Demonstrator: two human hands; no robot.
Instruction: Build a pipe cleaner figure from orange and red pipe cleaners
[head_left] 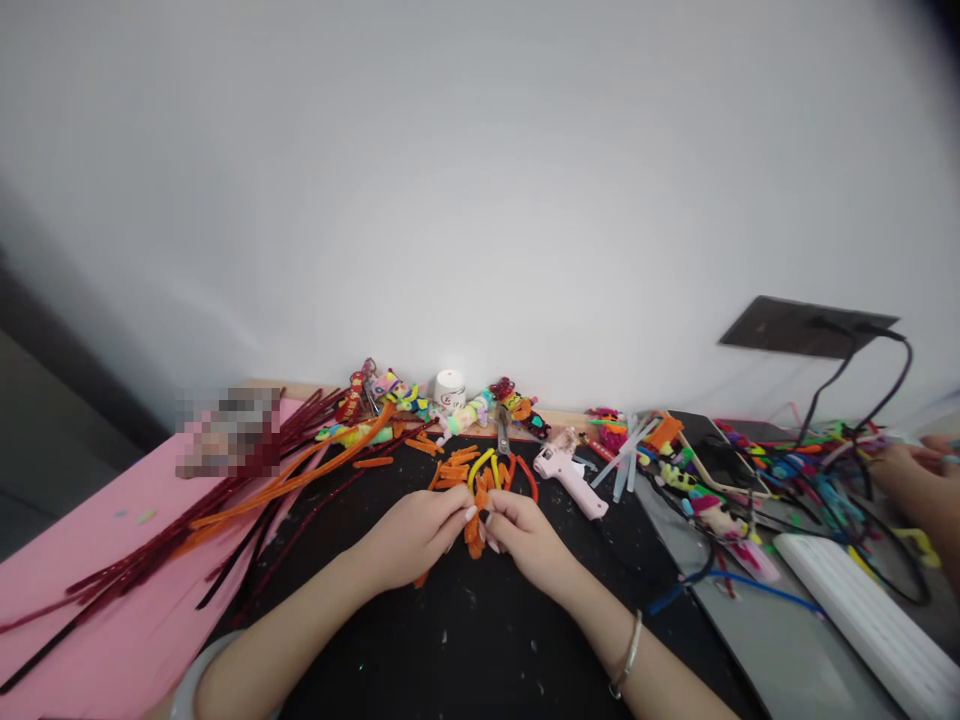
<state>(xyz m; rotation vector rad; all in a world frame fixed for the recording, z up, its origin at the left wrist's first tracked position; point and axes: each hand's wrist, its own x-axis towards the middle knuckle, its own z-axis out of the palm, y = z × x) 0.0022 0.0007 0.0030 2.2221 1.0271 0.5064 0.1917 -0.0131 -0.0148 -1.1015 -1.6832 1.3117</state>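
My left hand (439, 528) and my right hand (521, 538) meet over the black mat (390, 640), both pinching a bundled orange pipe cleaner piece (475, 538) between thumbs and fingers. Part of it is hidden by the fingertips. Just beyond lie short orange pipe cleaner pieces (456, 466), a bent yellow pipe cleaner (482, 464) and a curved red-orange one (530, 478). Small metal scissors or pliers (503, 432) rest behind them. A pale pink glue gun (574, 478) lies right of my right hand.
Long dark red pipe cleaners (135, 560) spread over the pink surface (90, 620) at left. A white tub (450, 388) and colourful pipe cleaner figures (405, 392) line the wall. To the right are a phone (718, 452), a white keyboard (862, 620), cords and another person's hand (919, 485).
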